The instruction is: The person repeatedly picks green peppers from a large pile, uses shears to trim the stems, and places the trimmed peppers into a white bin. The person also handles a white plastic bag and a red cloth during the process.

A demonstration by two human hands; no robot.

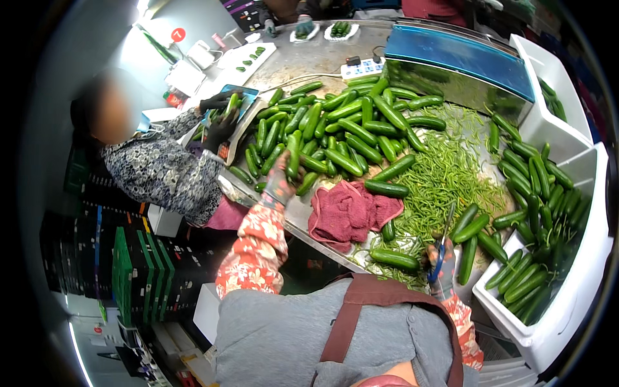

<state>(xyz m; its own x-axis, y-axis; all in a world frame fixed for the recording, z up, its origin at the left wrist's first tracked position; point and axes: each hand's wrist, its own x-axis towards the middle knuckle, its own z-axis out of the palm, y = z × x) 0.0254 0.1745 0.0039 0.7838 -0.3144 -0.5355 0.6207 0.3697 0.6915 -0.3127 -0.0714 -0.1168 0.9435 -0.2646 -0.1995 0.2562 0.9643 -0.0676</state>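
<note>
My left hand (279, 184), in a thin patterned glove, grips a cucumber (293, 156) at the near left edge of a large cucumber pile (355, 128). On the right, my right hand (442, 271) is closed around scissors with blue handles (437, 265), their blades pointing away from me. Thin green stem trimmings (425, 193) lie heaped on the metal table (309, 213) between the pile and the scissors. A few loose cucumbers (476, 228) rest just right of the blades. Between my hands lies a crumpled dark red cloth (346, 213).
White foam boxes with cucumbers (556, 334) stand along the right. A blue-topped metal box (454, 53) and a power strip (362, 69) sit at the back. To the left, a person (164, 145) in dark gloves handles cucumbers beside stacked crates (140, 275). Gloved hands (304, 23) work across the table.
</note>
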